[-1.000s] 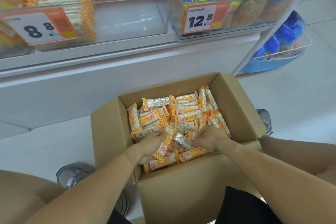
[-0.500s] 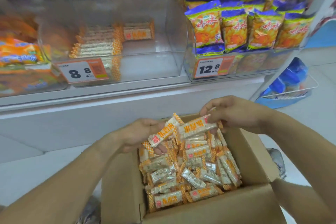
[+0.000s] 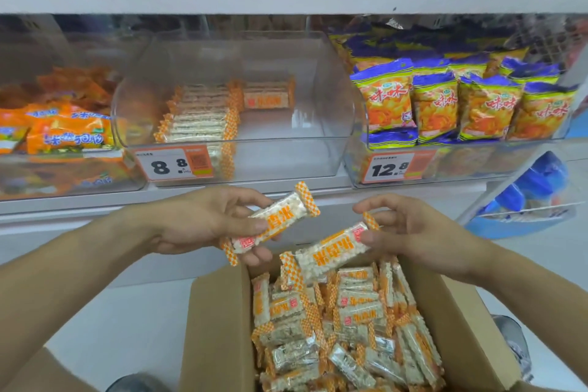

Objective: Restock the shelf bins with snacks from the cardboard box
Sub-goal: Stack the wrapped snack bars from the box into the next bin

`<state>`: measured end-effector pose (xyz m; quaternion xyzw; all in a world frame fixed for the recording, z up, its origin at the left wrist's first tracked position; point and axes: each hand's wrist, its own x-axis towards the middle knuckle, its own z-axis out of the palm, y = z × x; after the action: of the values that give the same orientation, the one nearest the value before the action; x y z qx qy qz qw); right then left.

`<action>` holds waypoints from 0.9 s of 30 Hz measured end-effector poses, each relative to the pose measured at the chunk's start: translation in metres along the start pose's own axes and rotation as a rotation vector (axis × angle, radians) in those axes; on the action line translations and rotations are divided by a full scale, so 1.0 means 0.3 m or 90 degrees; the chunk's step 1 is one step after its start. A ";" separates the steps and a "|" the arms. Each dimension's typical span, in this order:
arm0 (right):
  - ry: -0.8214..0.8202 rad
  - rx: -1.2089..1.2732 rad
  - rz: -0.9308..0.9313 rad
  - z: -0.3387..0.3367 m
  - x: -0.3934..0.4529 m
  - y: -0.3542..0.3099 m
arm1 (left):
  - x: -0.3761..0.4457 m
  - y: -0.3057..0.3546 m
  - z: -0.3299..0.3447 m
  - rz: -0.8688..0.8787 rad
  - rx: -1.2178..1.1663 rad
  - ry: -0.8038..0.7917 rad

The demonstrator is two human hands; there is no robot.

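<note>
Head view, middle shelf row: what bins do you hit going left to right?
Orange-packet bin → clear bin part-filled with rice bars, tagged 8.8 → bin of purple-and-yellow chip bags, tagged 12.8.

Matt cardboard box (image 3: 219, 328); glossy clear plastic bin (image 3: 334, 99).

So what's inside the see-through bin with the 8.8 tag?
A short stack of rice bars at the left, another bar behind. The price tag hides the lowest ones.
</note>
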<state>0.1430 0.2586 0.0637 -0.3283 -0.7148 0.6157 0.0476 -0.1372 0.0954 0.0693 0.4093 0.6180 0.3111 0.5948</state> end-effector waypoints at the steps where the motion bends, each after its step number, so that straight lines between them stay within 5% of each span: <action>1: 0.011 0.027 -0.008 0.008 0.009 0.005 | -0.002 0.001 -0.005 0.007 0.000 0.012; 5: 0.015 0.067 -0.058 0.029 0.020 0.004 | 0.034 0.025 0.011 0.017 -0.022 0.049; 16: 0.128 0.013 -0.238 0.136 0.082 0.000 | 0.115 0.041 0.110 0.004 0.015 -0.122; 23: 0.177 -0.276 -0.457 0.125 0.116 -0.014 | 0.150 0.041 0.123 0.051 -0.023 -0.065; 27: 0.105 -0.437 -0.478 0.088 0.110 -0.014 | 0.167 0.037 0.104 0.049 -0.067 -0.032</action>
<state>0.1030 0.2534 0.0502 -0.0930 -0.9382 0.2580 0.2109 -0.1027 0.1415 0.0518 0.4088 0.5693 0.3554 0.6185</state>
